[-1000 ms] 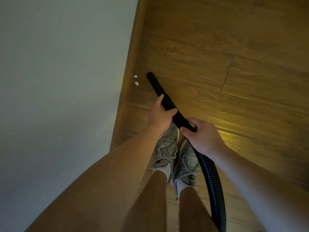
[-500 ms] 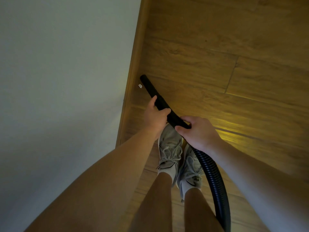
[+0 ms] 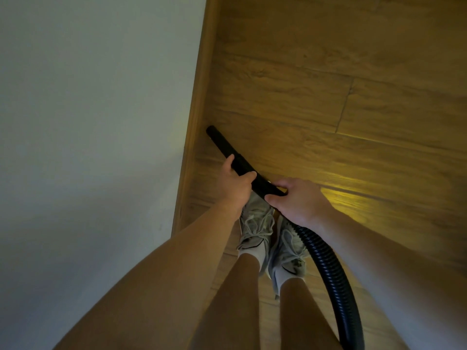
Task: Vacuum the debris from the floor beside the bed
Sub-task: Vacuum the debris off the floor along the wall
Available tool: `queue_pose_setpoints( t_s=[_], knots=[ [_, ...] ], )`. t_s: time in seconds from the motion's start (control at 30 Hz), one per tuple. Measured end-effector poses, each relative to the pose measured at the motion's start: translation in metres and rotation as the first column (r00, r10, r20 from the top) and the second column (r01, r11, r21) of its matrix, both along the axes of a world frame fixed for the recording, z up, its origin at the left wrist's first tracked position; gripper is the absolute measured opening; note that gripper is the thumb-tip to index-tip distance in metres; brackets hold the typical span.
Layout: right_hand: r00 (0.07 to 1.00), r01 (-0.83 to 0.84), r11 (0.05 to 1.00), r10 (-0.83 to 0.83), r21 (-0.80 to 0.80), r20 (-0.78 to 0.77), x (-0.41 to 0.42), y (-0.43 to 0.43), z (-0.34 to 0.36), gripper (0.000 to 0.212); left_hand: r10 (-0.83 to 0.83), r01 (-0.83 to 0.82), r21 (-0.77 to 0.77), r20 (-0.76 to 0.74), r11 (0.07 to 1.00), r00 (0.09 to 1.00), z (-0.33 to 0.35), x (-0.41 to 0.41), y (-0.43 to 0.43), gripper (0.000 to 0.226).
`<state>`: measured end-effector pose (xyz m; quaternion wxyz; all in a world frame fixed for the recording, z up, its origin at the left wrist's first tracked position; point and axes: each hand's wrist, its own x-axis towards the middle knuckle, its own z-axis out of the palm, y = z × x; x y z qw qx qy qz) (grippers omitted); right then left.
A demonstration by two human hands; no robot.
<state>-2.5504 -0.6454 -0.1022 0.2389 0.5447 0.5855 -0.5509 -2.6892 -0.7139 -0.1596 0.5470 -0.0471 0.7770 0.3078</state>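
While both grip: left hand (image 3: 233,184), right hand (image 3: 298,202) clasp nozzle (image 3: 228,154) | tip near frame (image 3: 195,122)

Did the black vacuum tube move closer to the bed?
Yes. The vacuum tube tip slid left, right up to the wooden bed edge, where white bits lay earlier.

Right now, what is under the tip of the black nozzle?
Bare wooden floor beside the bed frame shows around the nozzle tip. No debris is visible; the spot directly under it is covered.

Dim, warm-toned wide-angle view, yellow glare patch on the floor (image 3: 353,195), edges bowed, soft shadows.
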Motion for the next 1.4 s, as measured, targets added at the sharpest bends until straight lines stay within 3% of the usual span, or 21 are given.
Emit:
queue_pose_setpoints(
  t_s=[0.67, 0.93, 1.4],
  knots=[
    [0.999, -0.032, 0.998, 0.031, 0.053, 0.018, 0.050, -0.066, 0.011, 0.030, -0.006, 0.006, 0.031, 0.021, 1.000, 1.000, 0.009, 0.053, -0.062, 0.081],
    [0.998, -0.007, 0.999, 0.005, 0.037, 0.055, 0.066, -0.076, 0.015, 0.029, -0.185, 0.188, 0.027, -0.078, 0.982, 0.980, 0.015, 0.067, -0.064, 0.078],
    [0.996, -0.077, 0.994, 0.074, 0.075, 0.046, 0.063, -0.078, 0.032, 0.030, -0.084, 0.088, 0.069, -0.063, 0.994, 0.994, 0.031, 0.067, -0.073, 0.079]
  ],
)
